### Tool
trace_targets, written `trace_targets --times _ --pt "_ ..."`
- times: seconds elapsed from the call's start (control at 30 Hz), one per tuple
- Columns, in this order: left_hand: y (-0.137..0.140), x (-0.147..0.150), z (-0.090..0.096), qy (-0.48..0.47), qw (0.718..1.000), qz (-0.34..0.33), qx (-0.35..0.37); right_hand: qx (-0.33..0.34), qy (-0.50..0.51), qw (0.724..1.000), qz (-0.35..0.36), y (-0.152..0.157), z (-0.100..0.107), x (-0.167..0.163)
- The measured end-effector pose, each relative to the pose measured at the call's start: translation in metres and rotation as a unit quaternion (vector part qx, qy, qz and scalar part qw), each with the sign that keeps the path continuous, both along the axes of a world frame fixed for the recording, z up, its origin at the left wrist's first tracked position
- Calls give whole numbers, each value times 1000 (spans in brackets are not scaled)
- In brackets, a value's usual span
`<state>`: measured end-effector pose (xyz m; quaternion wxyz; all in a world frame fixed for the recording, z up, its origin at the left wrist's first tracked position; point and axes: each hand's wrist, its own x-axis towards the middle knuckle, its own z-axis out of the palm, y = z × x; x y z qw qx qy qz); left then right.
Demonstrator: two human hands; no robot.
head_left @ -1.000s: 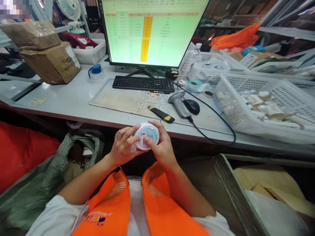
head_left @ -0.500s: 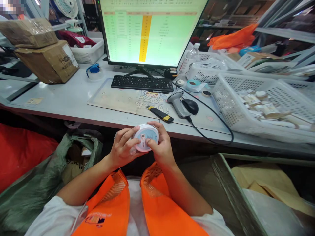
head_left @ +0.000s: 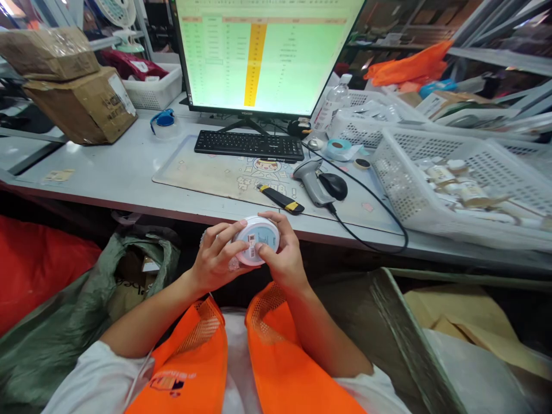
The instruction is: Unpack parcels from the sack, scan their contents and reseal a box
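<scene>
A round white jar (head_left: 264, 234) with a pale blue label and a small printed sticker is held in front of the desk's edge. My left hand (head_left: 219, 248) grips its left side, fingers over the lid. Around its right side wraps my right hand (head_left: 285, 248), with the thumb lying on the lid near the sticker. Some clear crinkled plastic shows under the left fingers. On the desk just beyond lie a black and yellow utility knife (head_left: 281, 199), a grey barcode scanner (head_left: 311, 179) and a black mouse (head_left: 334, 187).
A monitor (head_left: 224, 69) showing a spreadsheet stands behind a keyboard (head_left: 250, 146). White baskets (head_left: 401, 190) with small bottles fill the right side. Cardboard boxes (head_left: 81, 109) are stacked at left. A green sack (head_left: 81, 310) and an open bin (head_left: 388, 287) flank my body below the desk.
Almost nothing differs. Both hands keep the jar in the same place, and the view has shifted very slightly.
</scene>
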<state>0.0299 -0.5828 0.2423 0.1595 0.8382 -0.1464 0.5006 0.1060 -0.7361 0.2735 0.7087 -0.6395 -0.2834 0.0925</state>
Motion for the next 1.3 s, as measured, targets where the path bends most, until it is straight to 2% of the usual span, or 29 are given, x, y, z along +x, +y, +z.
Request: trace_targets --times 0.93,1.2,1.3 --pt "2 0 -7 31 999 -6 -20 -9 12 1000 -3 -1 -11 2" --pt "1 1 -13 44 997 -47 -39 -21 36 999 -2 -1 -21 6" --pt "3 -1 -14 69 993 -71 -64 -7 52 998 24 -1 -27 8"
